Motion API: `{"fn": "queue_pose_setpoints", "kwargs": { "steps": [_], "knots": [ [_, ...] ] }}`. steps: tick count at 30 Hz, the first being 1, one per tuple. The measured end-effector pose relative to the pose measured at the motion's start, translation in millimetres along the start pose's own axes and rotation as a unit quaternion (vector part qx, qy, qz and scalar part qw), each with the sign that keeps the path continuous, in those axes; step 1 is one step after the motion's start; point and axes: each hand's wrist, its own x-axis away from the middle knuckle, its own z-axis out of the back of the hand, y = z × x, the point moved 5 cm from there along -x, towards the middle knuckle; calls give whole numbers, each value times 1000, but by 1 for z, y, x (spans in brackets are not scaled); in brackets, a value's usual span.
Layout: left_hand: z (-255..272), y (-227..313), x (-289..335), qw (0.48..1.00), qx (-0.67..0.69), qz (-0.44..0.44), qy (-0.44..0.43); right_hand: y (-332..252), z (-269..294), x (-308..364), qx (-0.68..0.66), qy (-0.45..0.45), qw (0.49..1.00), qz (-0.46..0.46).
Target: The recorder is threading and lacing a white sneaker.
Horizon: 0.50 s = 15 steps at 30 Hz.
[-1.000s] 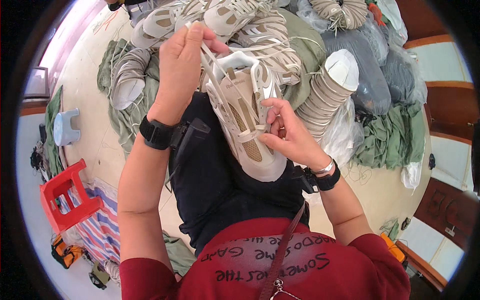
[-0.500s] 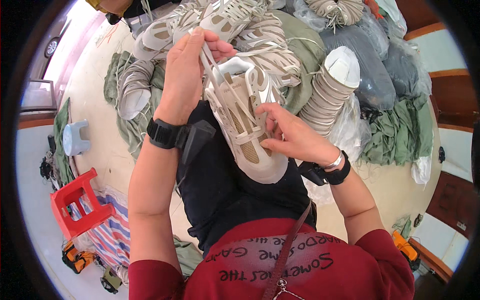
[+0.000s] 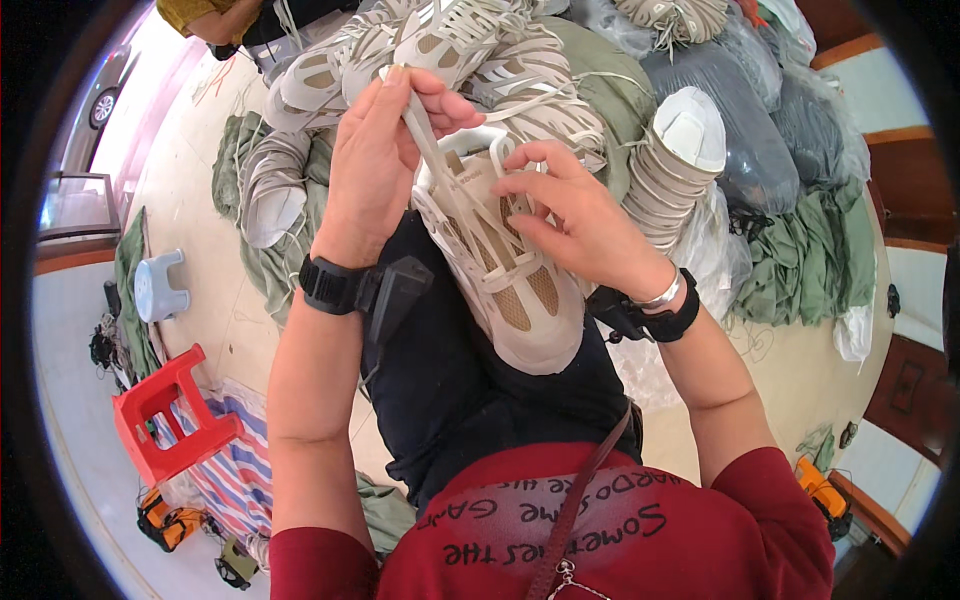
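Note:
A beige and white sneaker (image 3: 540, 335) rests on my lap, its toe toward me and its laces partly threaded low on the front. My left hand (image 3: 395, 130) is closed in a pinch on the flat pale shoelace (image 3: 428, 148), pulling its ends up and taut above the shoe's opening. Over the right row of eyelets, beside the tongue, hovers my right hand (image 3: 585, 215). Its fingers are bent but apart, with nothing clearly between them; whether a fingertip touches the lace cannot be made out.
A heap of similar sneakers (image 3: 440, 45) lies ahead. A nested stack of shoes (image 3: 680, 160) stands at right, beside dark plastic bags (image 3: 725, 135) and green cloth (image 3: 800, 260). At left are a red stool (image 3: 170, 420) and a blue stool (image 3: 160, 287). Another person's arm (image 3: 220, 20) shows far left.
My right hand has moved from the sneaker's right side up toward the tongue, its fingers lifting off the laced front. My left hand keeps hold of the raised shoelace.

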Motion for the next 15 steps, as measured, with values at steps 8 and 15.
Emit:
{"fn": "queue_pose_setpoints", "kwargs": {
  "steps": [8, 15],
  "knots": [
    [17, -8, 3, 1000, 24, -2, 17, -11, -19, 18, -27, -47, 998, -12],
    [21, -39, 8, 996, -33, 13, 78, -15, -30, 33, 26, -41, 997, -59]
  ]
}}
